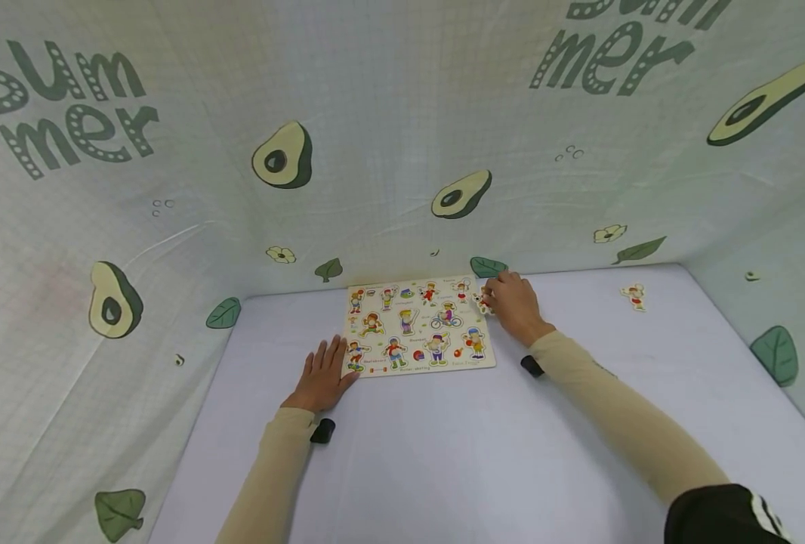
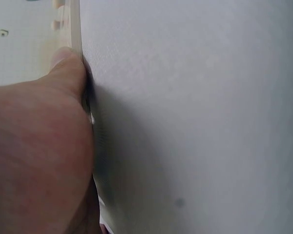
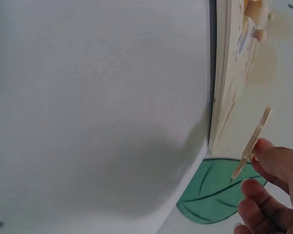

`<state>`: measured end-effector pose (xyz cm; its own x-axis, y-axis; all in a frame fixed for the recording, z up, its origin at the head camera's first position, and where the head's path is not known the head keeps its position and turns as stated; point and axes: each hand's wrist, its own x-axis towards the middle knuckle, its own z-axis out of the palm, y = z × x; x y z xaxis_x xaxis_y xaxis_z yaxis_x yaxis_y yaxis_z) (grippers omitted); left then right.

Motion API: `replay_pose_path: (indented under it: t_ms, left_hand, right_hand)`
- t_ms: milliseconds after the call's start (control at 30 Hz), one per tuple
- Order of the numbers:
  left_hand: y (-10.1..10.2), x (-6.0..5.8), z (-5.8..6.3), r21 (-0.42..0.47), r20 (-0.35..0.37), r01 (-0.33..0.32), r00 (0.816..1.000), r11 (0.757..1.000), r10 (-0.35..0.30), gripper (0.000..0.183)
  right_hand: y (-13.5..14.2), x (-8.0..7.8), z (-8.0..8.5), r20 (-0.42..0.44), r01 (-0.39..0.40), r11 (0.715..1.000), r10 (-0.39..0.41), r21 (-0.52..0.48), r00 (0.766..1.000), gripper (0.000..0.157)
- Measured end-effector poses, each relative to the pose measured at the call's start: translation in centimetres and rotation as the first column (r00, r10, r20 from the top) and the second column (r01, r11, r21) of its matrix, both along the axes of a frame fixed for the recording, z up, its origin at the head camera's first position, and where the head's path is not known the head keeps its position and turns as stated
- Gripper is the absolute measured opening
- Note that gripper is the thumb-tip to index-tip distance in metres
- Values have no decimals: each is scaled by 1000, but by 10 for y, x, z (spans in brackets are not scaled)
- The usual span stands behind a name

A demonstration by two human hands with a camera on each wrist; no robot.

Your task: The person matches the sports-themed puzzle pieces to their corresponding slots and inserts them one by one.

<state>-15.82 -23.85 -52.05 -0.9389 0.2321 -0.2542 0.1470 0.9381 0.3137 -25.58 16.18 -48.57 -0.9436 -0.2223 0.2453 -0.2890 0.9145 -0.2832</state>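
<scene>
A wooden peg puzzle board (image 1: 423,325) printed with sports figures lies on the white table. My left hand (image 1: 321,374) rests flat at its lower left corner, fingers straight; in the left wrist view the thumb (image 2: 68,68) touches the board's edge. Over the board's right edge, my right hand (image 1: 514,306) holds a puzzle piece (image 1: 482,300). That thin wooden piece (image 3: 251,144) shows edge-on in the right wrist view, pinched by its knob between thumb and finger and raised off the board. Several pieces with knobs sit in the board.
Another puzzle piece (image 1: 635,297) lies alone on the table (image 1: 416,461) at the far right. A cloth (image 1: 375,113) with avocado and leaf prints hangs behind the table and along both sides.
</scene>
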Motion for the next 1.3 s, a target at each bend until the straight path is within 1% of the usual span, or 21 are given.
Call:
replay_pose_path:
  t_ms: [167,367,500,567,833,933,1100,1133,1300]
  left_hand:
    - [-1,-1,-3,-4,-8,0,1000,1000,0,80]
    - [-2,-2,-6,-1,-5,1,1000,1000,-1,81]
    - [-3,-2,-7,-8,-13,4,1000,1000,-4,81]
    - [-4,-3,-8,-10,-17,6,1000,1000,-6,81]
    - [-5,-5,-12,-22,-19,4,1000,1000,-5,81]
    - [-3,-5,-10,-18,-9,1,1000,1000,-1,81]
    - [-1,-2,-3,-10,1,1,1000,1000,-1,80]
    - [-1,-2,-2,2,-5,-1,1000,1000,1,80]
    - [-3,-2,-5,-15,-7,2,1000,1000,-2,81]
  right_hand:
    - [-19,-6,-2,14,-21,1000,21,2,1000,16]
    - [-41,-13,-4,-11,-70,997,70,-12,998,12]
    - [-57,-19,-3,-36,-100,995,100,-9,994,10]
    - [-65,-22,-3,-32,-109,994,109,1,994,9]
    - [-92,-36,-2,47,-95,993,92,64,995,14]
    - [-98,-40,-1,49,-101,993,98,64,994,14]
    - [-103,-45,-3,48,-95,993,92,74,995,14]
    - [-104,-46,-4,53,-89,993,85,80,995,14]
    - [-108,-52,-9,77,-64,992,56,109,995,14]
